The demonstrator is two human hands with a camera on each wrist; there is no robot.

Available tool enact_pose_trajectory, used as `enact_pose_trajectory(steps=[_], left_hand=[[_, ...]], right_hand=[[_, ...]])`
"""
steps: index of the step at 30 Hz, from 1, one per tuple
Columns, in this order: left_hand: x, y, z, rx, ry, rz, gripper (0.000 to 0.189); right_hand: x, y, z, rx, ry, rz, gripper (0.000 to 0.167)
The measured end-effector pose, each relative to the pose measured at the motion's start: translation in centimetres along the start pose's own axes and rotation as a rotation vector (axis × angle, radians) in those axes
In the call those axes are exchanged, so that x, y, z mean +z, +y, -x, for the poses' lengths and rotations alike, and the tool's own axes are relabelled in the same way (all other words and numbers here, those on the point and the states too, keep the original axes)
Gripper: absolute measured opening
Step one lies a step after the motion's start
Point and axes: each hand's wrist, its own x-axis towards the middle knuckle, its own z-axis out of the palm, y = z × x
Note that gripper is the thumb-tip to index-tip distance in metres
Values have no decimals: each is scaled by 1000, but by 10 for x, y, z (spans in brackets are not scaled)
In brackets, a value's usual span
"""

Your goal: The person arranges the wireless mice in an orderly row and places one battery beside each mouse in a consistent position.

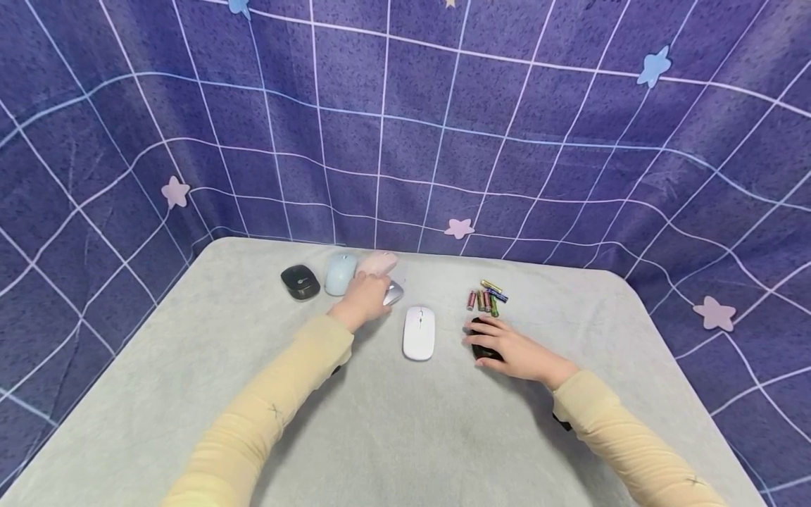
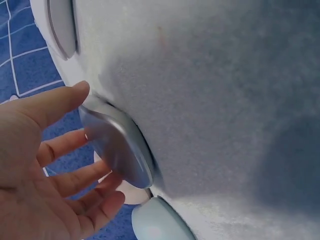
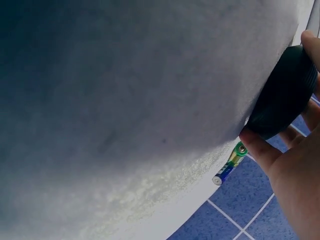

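My left hand [image 1: 364, 298] is over a silver-grey computer mouse [image 1: 393, 293], just in front of a pink mouse [image 1: 380, 261]. In the left wrist view its fingers are spread and relaxed, with fingertips right at the silver mouse [image 2: 117, 147] and the thumb close to one end. On the right side of the table, my right hand [image 1: 521, 353] grips a black mouse [image 1: 485, 350]. The right wrist view shows thumb and fingertips at opposite sides of this black mouse [image 3: 284, 95], which stands beside the batteries; the palm hides part of it.
Left of the pink mouse are a light blue mouse [image 1: 341, 274] and another black mouse [image 1: 300, 282]. A white mouse [image 1: 419, 334] lies between the hands. Several small batteries [image 1: 484, 301] sit beyond the right hand. A blue grid-patterned curtain [image 1: 405, 141] hangs behind the grey table [image 1: 405, 436].
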Motion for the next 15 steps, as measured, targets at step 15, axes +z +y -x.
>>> enact_pose_trajectory(steps=[15], left_hand=[[2, -3, 20, -83, 76, 136, 49]], right_hand=[[-1, 2, 1, -9, 8, -27, 43]])
